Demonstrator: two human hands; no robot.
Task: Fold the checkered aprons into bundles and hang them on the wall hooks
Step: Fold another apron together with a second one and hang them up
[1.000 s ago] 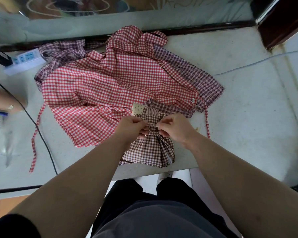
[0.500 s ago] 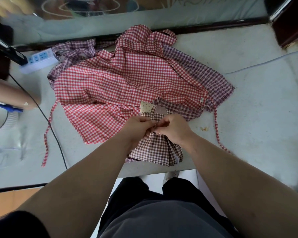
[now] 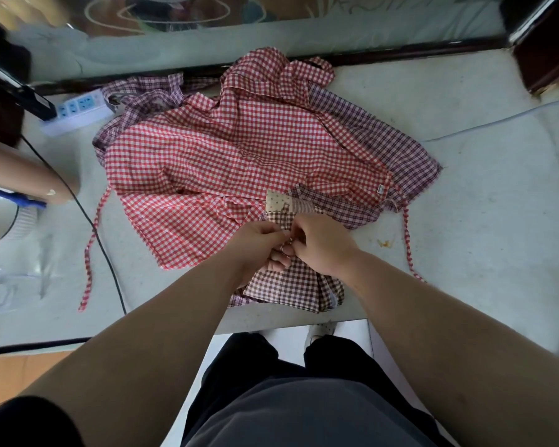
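A folded brown-checked apron (image 3: 296, 287) lies at the table's near edge, a beige dotted patch at its top. My left hand (image 3: 259, 245) and my right hand (image 3: 320, 243) meet over its middle, both pinching its thin tie strap between curled fingers. Behind it a red-checked apron (image 3: 226, 156) lies spread open, with a purple-checked apron (image 3: 391, 146) partly under it. Red ties trail off to the left and right. No wall hooks are in view.
The pale table top (image 3: 465, 221) holds a white power strip (image 3: 75, 109) at the back left and a black cable (image 3: 94, 221) running down its left side. Another person's arm (image 3: 23, 175) reaches in from the left. A thin white cord (image 3: 497, 119) crosses the right.
My hands have closed in together over the brown apron's middle, working the tie. The camera view drifted, so the aprons sit slightly further right in frame.
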